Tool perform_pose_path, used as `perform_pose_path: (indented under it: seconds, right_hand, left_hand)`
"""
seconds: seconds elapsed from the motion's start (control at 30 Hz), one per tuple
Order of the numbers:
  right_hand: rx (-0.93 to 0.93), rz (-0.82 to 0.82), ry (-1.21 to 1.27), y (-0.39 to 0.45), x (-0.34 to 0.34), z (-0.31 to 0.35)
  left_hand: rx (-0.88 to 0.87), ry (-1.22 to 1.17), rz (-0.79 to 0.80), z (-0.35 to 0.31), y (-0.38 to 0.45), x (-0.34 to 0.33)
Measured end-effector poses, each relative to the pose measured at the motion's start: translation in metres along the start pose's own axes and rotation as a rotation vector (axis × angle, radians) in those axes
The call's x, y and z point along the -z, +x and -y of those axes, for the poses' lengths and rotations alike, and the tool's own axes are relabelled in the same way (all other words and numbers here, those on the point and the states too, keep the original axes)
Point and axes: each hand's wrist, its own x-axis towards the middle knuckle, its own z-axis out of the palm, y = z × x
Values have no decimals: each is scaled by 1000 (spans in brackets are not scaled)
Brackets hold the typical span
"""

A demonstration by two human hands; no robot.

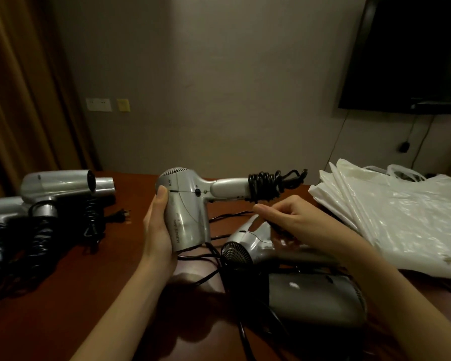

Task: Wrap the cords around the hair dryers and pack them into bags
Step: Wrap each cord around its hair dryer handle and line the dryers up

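Observation:
My left hand (158,225) grips the barrel of a silver hair dryer (186,204) held above the table, its handle pointing right. A black cord (267,185) is coiled round the end of that handle, with the plug sticking out to the right. My right hand (294,220) hovers just below the coil and pinches a stretch of the black cord between thumb and fingers. Under my right hand lie two more silver dryers, one (248,243) showing its grille and one (315,298) nearer me, with loose cords around them.
White plastic bags (391,209) are piled on the right of the brown table (63,295). Several wrapped dryers (52,188) with black coiled cords lie at the left. A dark TV (412,53) hangs on the wall, and curtains (16,87) hang at far left.

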Motion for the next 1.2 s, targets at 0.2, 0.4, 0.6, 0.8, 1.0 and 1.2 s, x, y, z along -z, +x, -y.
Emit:
perform_pose_path:
  seconds: [0.2, 0.4, 0.6, 0.8, 1.0, 1.2]
  right_hand:
    - [57, 38, 105, 3, -3, 1]
    - [55, 188, 205, -6, 9, 4]
    - [11, 145, 1, -3, 8, 0]
    - [2, 64, -85, -15, 30, 3]
    - [-49, 33, -325, -9, 40, -4]
    - [78, -164, -307, -17, 34, 12]
  left_hand:
    - [29, -55, -35, 1, -2, -3]
    - [13, -62, 36, 3, -5, -9]
    - [126, -79, 186, 6, -12, -14]
    - [189, -30, 342, -4, -10, -9]
    - [182, 148, 442, -8, -14, -8]
    - [-121, 327, 416, -8, -10, -6]
